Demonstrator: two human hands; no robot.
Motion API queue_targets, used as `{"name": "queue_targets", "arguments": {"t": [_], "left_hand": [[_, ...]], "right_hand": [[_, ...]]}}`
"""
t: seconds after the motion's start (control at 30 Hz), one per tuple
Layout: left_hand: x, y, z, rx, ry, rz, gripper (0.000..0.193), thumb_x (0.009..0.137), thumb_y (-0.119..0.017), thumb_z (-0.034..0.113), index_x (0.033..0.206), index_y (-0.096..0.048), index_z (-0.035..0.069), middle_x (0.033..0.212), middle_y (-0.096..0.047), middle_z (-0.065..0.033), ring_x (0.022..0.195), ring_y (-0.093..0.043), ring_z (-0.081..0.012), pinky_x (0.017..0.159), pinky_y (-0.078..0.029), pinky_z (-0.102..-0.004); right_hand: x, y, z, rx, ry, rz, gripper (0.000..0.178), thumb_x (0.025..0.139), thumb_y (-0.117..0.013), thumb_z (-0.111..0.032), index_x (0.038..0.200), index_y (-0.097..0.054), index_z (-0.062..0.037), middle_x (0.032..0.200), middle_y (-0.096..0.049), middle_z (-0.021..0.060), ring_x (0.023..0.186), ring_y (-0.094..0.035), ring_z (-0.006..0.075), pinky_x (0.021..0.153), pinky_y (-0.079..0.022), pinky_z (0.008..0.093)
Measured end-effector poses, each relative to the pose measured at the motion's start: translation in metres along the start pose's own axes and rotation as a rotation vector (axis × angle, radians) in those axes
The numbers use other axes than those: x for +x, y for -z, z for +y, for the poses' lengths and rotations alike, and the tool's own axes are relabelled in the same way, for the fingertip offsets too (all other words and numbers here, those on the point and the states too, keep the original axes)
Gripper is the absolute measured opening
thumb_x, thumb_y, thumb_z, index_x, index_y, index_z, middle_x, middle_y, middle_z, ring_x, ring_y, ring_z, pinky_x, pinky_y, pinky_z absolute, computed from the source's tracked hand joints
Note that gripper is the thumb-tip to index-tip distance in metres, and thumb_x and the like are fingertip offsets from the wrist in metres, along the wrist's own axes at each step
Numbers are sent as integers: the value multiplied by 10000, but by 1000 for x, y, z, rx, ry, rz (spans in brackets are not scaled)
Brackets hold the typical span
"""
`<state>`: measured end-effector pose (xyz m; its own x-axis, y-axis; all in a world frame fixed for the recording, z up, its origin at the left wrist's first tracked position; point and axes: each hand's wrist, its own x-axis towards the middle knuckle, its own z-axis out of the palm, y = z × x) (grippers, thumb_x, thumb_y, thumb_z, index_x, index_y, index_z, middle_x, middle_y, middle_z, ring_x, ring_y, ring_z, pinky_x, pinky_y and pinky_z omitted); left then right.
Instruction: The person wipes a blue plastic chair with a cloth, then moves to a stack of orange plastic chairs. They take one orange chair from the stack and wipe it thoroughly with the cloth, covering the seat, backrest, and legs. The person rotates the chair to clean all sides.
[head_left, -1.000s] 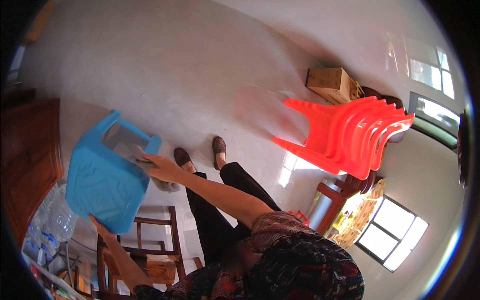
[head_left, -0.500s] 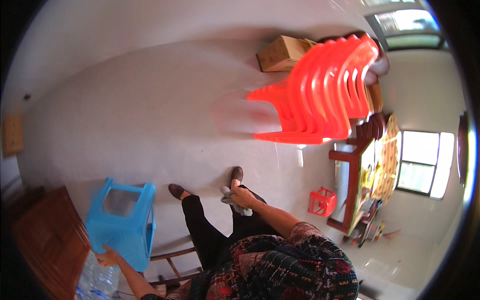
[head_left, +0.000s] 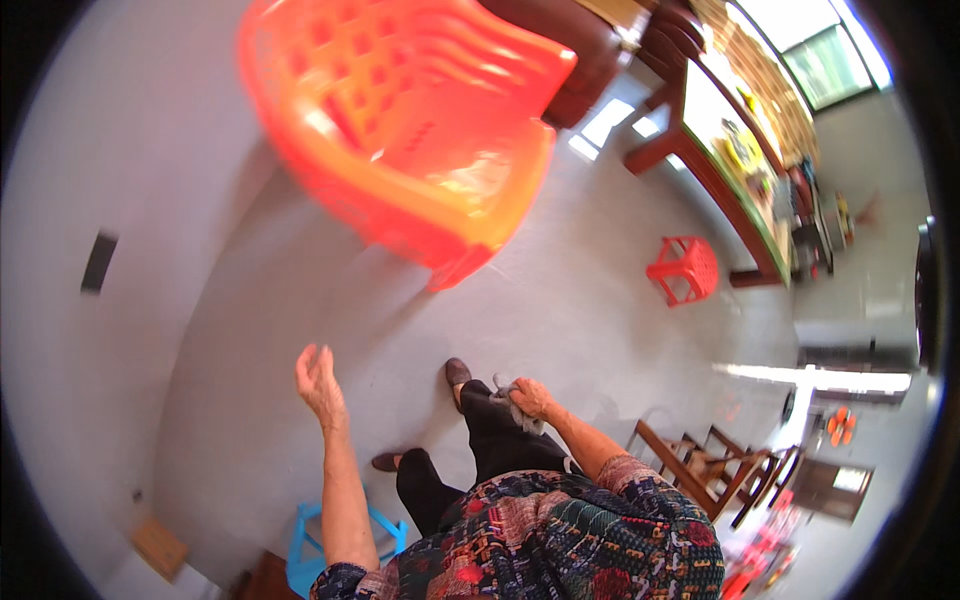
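Note:
My right hand is closed around a crumpled grey cloth in front of my right thigh. My left hand is raised over the floor with fingers stretched and parted, holding nothing. Ahead of it and apart from it stands a stack of red plastic armchairs, its seat and patterned backrest facing me. A blue plastic stool sits low beside me, partly hidden by my left forearm.
A small red stool stands on the right, near a wooden table with things on it. Wooden chairs are at the lower right. A dark brown seat is behind the red stack. The wall runs along the left.
My left hand has let go of the blue stool and reached forward. My body has turned right and come nearer the red chairs. The cloth has stayed in my right hand.

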<state>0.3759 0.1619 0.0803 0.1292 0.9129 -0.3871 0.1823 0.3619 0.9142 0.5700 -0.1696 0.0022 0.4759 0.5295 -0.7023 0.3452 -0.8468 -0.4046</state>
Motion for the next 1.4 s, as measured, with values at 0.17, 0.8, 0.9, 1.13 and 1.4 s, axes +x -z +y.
{"name": "queue_targets", "arguments": {"t": [0.17, 0.8, 0.9, 1.13, 1.4], "left_hand": [[-11, -207, 122, -48, -13, -13, 666, 801, -718, 326, 1311, -418, 21, 1290, -490, -114, 1187, -473, -218, 968, -389, -421], [32, -279, 82, -71, -273, 20, 735, 737, -731, 68, 1328, -310, -43, 1283, -448, -158, 1098, -523, -239, 948, -468, -351], [35, -273, 86, -129, -225, 41, 683, 747, -717, 52, 1315, -349, -36, 1263, -481, -148, 1084, -539, -238, 907, -487, -368], [36, -272, 93, 10, -162, 123, 499, 771, -701, 81, 1222, -512, -24, 1130, -602, -122, 958, -612, -230, 812, -523, -369], [41, -249, 82, 83, 6, 322, 415, 818, -665, 193, 1149, -579, -43, 1030, -626, -150, 838, -644, -255, 663, -557, -379]], "right_hand": [[3, 34, 72, 158, -89, 153, 320, 795, -465, -252, 900, -598, 19, 934, -614, 279, 917, -578, 448, 802, -463, 501], [-8, 58, 160, 781, -459, 540, 343, 739, -512, -182, 969, -636, 40, 862, -655, 231, 828, -642, 333, 741, -497, 404], [5, 140, 166, 724, -324, 518, 333, 742, -515, -178, 954, -644, 44, 783, -654, 156, 736, -629, 238, 674, -495, 360], [35, 215, 281, 693, -373, 388, 463, 725, -591, -337, 994, -643, 36, 874, -663, 206, 817, -632, 282, 726, -488, 379], [67, 299, 394, 378, -481, 229, 455, 721, -608, -359, 973, -627, 20, 1049, -610, 247, 1006, -580, 384, 824, -477, 436]]}}
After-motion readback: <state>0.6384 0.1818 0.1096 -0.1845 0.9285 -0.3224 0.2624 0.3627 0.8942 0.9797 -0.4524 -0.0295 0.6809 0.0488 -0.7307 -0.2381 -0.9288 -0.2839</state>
